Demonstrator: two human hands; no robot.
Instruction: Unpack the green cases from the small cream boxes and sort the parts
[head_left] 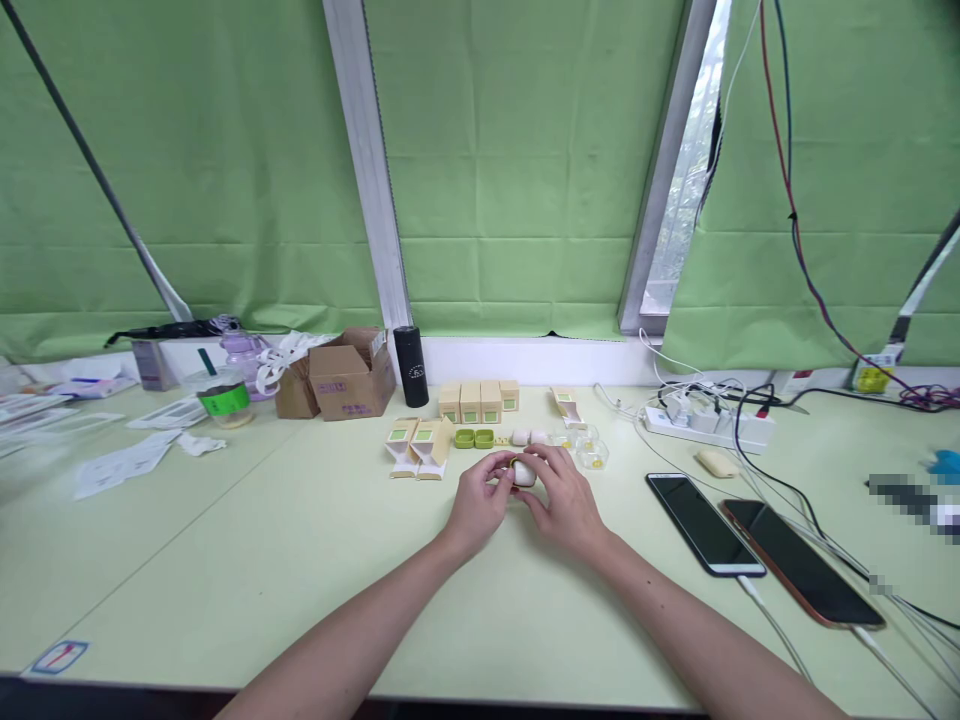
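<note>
Just below the frame's centre, a smooth, rounded white piece [524, 474] sits between your half-closed left hand [478, 503] and right hand [562, 500], fingertips pinching it, before straight-edged, pale cardboard boxes [470, 404].

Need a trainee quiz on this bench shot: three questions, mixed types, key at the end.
1. True or false: the left hand and the right hand both touch the same small white object.

2. What stands just right of the larger cardboard box in the picture?
A. a purple bottle
B. a black cylinder
C. a white power strip

3. Fill in: a white ____ runs from the near end of the white-framed phone.

Key:
1. True
2. B
3. cable
</note>
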